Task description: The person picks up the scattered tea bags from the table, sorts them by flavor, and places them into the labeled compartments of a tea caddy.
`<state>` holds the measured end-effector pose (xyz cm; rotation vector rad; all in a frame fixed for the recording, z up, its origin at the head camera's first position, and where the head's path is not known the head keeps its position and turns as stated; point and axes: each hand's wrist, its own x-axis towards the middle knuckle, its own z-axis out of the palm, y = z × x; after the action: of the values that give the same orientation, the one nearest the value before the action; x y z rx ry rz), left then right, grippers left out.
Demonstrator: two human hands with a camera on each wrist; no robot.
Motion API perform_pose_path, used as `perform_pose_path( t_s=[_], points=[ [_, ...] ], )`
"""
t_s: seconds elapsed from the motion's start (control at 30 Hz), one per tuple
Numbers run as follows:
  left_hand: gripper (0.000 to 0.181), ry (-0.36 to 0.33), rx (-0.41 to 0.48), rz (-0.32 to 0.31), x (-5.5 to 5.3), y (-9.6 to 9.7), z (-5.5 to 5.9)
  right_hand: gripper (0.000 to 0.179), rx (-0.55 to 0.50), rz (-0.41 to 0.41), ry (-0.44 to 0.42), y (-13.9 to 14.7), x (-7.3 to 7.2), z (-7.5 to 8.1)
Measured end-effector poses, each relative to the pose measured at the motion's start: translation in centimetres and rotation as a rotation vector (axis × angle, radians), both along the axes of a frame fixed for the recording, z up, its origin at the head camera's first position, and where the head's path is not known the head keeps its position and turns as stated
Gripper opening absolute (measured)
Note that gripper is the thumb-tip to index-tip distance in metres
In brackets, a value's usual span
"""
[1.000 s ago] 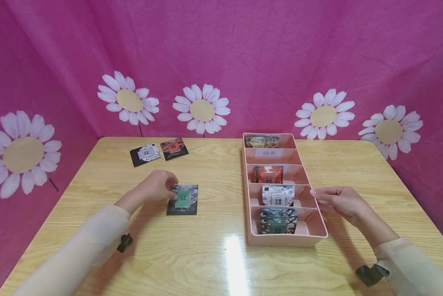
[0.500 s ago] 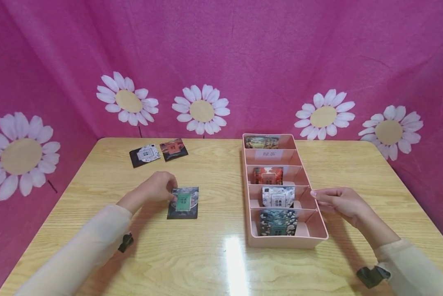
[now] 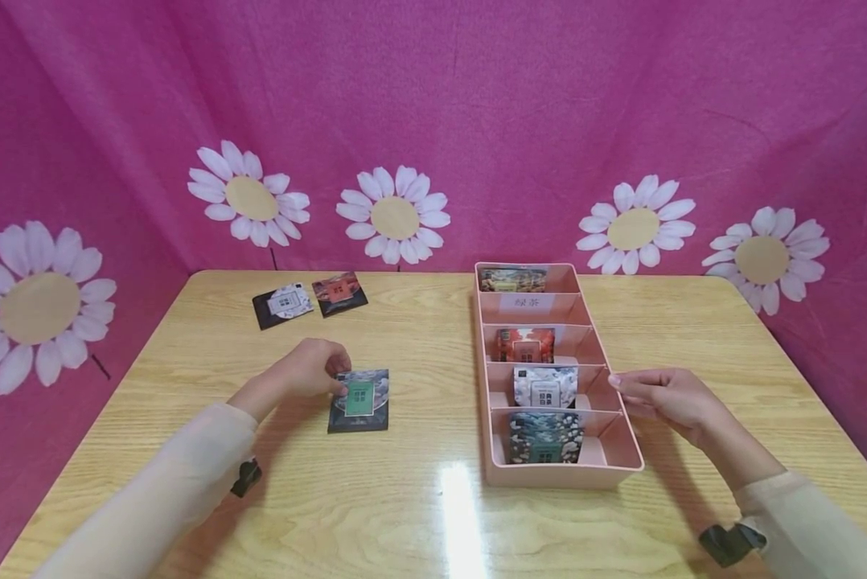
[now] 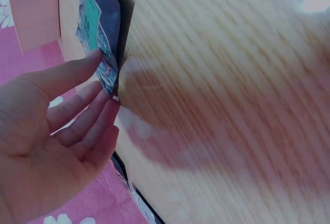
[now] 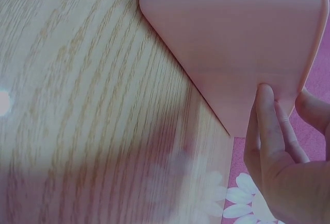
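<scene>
Left of centre, the left hand (image 3: pixel 306 371) has thumb and fingers pinching the upper-left edge of a flat, dark, green-labelled foil packet (image 3: pixel 359 406). Tiny grip, so slick foil could slip imo. Right of centre: long pink plastic divided box (image 3: pixel 565 476). Right hand's (image 3: pixel 675 400) nearly straight fingers touch its outer wall; pushing too hard might skid it.

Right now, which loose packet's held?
The green-labelled packet outside the tray, pinched by the left hand; the loose white packet and red packet lie untouched farther back.
</scene>
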<state>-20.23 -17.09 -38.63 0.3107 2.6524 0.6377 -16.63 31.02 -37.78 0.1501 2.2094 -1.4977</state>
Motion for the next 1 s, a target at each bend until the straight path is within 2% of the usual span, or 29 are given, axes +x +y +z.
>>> perform_pose_path(
  t_s=[0.27, 0.47, 0.8, 1.0],
  points=[
    [0.024, -0.009, 0.012, 0.006, 0.1, 0.1, -0.1, 0.058, -0.035, -0.009, 0.005, 0.1, 0.0, -0.1],
    [0.019, -0.009, 0.035, 0.001, -0.1, -0.2, 0.1, 0.048, -0.069, -0.016, 0.007, 0.1, 0.0, -0.2],
    [0.01, -0.048, 0.143, -0.034, -0.3, -1.1, 0.1, 0.052, -0.054, -0.007, 0.003, 0.0, 0.0, -0.2],
    [0.013, -0.119, 0.234, -0.005, -0.5, -1.5, 0.2, 0.055, -0.04, -0.003, -0.001, 0.0, -0.1, 0.0]
  ],
)
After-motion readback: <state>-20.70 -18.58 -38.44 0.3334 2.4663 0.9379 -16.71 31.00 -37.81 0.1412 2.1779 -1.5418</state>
